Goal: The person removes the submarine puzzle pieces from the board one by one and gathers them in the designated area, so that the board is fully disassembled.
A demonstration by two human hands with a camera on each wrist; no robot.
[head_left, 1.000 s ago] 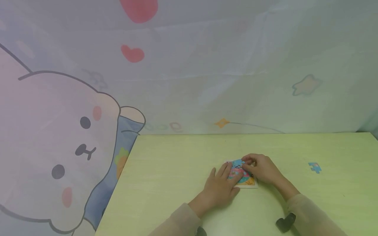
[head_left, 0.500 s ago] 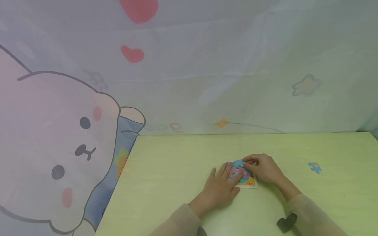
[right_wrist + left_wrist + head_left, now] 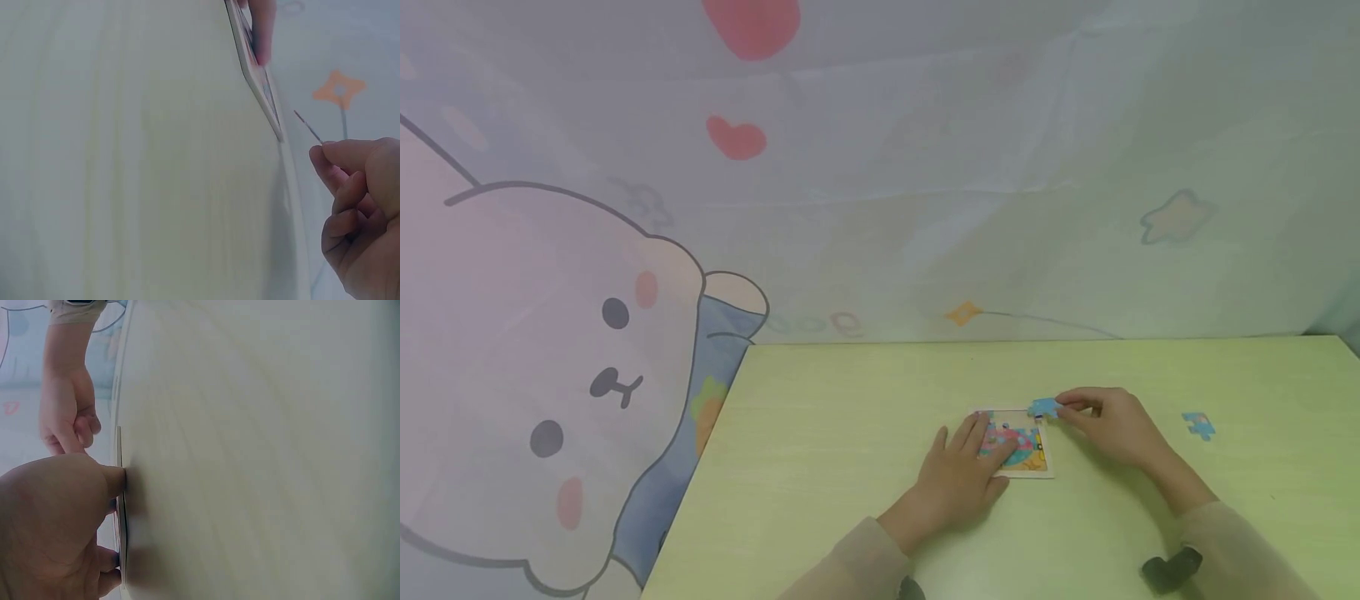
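A small square jigsaw puzzle (image 3: pixel 1039 473) in a pale frame lies on the table, its picture pink, teal and yellow. Along its upper part a bare light patch shows. My left hand (image 3: pixel 961 482) rests spread over the puzzle's left side, fingers straight and covering part of the picture. Between thumb and fingertips, my right hand (image 3: pixel 1116 425) pinches a blue puzzle piece (image 3: pixel 1044 407) at the frame's top right corner. In the right wrist view that piece (image 3: pixel 307 126) appears edge-on, lifted apart from the frame (image 3: pixel 256 87).
Another blue puzzle piece (image 3: pixel 1199 426) lies alone on the light yellow-green table (image 3: pixel 850 433), right of my right hand. Behind the table hangs a pale printed cloth (image 3: pixel 880 208) with a large cartoon bear (image 3: pixel 550 350) at the left.
My right hand has lifted the blue piece out of the puzzle's top and moved right with it, baring the light patch. My left hand has stayed in place.
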